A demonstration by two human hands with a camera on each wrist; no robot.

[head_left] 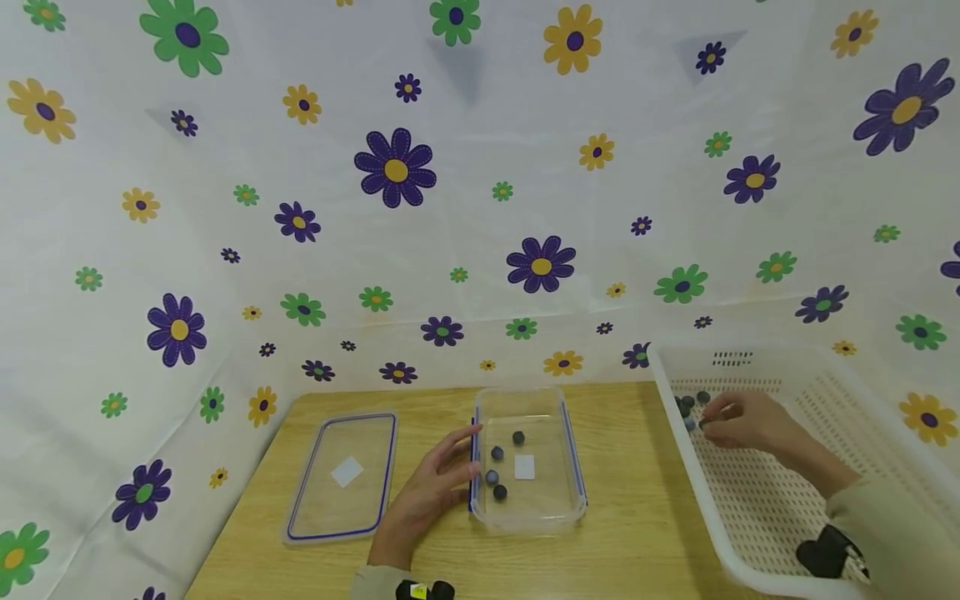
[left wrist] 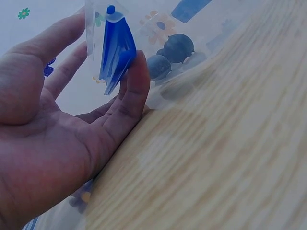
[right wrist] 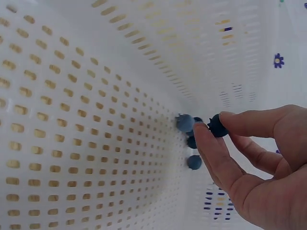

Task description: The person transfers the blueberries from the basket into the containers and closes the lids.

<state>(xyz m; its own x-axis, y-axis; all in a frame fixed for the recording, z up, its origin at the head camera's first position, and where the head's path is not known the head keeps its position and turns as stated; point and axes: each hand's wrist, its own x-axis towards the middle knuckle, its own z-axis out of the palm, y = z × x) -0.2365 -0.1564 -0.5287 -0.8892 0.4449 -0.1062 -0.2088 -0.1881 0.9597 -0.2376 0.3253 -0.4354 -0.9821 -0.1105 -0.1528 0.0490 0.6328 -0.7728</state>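
Note:
My right hand reaches into the white perforated basket, thumb and finger pinching a dark blueberry. Several more blueberries lie close by, at the basket's far left corner. At the middle of the table is a clear plastic container without its lid, holding several blueberries and a white square patch. My left hand rests at its left side, with relaxed fingers touching the wall by the blue latch.
A clear lid with a blue seal lies on the wooden table, left of the container. Behind and at the sides hangs a white flower-print cloth. The basket's tall wall stands between the container and my right hand.

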